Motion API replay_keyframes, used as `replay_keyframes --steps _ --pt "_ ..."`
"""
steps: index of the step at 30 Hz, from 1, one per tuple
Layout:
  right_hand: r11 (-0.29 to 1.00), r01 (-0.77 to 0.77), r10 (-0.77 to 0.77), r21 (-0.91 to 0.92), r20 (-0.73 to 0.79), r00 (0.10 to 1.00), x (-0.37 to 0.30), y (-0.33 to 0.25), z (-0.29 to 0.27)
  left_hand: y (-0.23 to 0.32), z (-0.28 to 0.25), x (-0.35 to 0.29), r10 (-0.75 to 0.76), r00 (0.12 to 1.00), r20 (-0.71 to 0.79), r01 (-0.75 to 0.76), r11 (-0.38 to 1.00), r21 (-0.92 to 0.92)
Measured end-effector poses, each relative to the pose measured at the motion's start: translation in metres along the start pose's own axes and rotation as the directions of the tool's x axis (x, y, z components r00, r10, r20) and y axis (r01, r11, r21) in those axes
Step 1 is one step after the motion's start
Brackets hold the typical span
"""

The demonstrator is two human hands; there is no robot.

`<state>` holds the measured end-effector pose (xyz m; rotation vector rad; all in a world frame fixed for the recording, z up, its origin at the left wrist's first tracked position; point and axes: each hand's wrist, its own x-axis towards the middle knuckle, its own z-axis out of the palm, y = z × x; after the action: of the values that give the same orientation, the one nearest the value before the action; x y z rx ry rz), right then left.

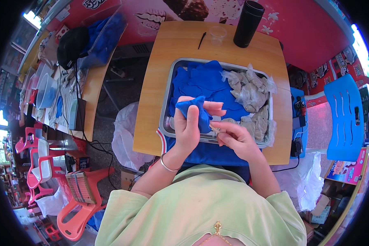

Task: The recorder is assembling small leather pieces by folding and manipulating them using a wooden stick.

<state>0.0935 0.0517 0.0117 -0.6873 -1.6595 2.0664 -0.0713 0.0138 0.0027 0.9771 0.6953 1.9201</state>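
Left hand (pixel 188 125): thumb and fingers gripping folded soft blue fabric-like piece (pixel 203 117), over near side of shallow rectangular silver metal tray (pixel 167 88). Right hand (pixel 238 138): thumb and index pinched on small pale bit (pixel 213 128) at piece's lower right end; too small to identify. In tray: flat blue sheet-like pieces (pixel 207 82) left, clear plastic bags with greyish-beige contents (pixel 251 96) right. Tray on light wooden table (pixel 151 110). Tall black cylindrical bottle (pixel 249 24) beyond, at far edge.

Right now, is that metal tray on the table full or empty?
Well filled: the metal tray holds overlapping blue pieces, with clear plastic bags along its right side.
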Motion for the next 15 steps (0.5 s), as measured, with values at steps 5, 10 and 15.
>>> replay_keyframes --steps 5,10,15 --pt "0.995 0.097 -0.097 -0.023 -0.031 0.995 -0.002 0.003 0.004 0.002 -0.003 0.003 -0.074 0.993 -0.092 0.074 0.997 0.000" --pt "0.989 0.059 -0.073 -0.137 -0.102 0.992 0.000 -0.003 0.016 0.010 -0.008 -0.002 -0.246 0.964 -0.103 0.234 0.965 -0.116" --pt "0.894 0.133 -0.216 -0.428 -0.152 0.964 0.001 -0.016 0.022 0.014 -0.003 0.005 -0.243 0.938 -0.246 0.204 0.963 -0.175"
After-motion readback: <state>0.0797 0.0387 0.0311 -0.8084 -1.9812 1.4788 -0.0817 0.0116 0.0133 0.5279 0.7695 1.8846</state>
